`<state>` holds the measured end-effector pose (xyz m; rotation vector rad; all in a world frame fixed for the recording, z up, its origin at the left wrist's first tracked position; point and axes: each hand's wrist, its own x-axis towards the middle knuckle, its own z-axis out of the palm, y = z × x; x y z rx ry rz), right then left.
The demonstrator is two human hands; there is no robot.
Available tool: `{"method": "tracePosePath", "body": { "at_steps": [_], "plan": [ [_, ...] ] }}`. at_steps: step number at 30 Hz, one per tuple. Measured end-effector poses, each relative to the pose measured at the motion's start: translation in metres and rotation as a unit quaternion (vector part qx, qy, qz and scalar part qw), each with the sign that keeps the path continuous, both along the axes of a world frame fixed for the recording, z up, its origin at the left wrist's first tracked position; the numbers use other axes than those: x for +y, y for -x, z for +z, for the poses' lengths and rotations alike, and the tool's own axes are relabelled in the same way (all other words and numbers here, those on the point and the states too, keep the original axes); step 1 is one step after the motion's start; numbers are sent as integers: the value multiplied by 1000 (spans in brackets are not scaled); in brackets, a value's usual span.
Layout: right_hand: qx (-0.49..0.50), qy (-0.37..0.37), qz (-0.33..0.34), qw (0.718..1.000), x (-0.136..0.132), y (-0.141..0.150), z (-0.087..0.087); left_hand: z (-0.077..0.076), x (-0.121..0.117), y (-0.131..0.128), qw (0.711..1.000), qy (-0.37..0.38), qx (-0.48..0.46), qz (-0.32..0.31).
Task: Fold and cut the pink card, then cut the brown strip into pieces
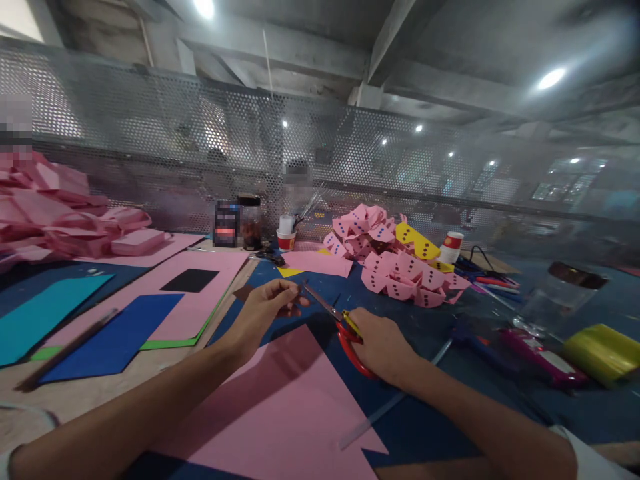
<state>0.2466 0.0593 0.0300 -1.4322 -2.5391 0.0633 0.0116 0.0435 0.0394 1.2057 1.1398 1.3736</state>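
Mid-frame, our right hand (pixel 383 343) clamps its fingers on scissors (pixel 353 353); our left hand's fingers (pixel 274 290), we cannot tell; centre-right cup (pixel 451 247), print blurred.

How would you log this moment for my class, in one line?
right hand: holds red-handled scissors | left hand: by scissor tips, any held item unclear | pink sheet: on blue surface | dotted pieces: heaped beyond right hand
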Motion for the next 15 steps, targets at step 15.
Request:
{"method": "tracePosePath", "body": {
  "at_steps": [15],
  "plan": [
    [-3, 0, 8, 1000, -2, 2, 1, 0, 0, 0, 1000, -2, 5, -2]
  ]
}}
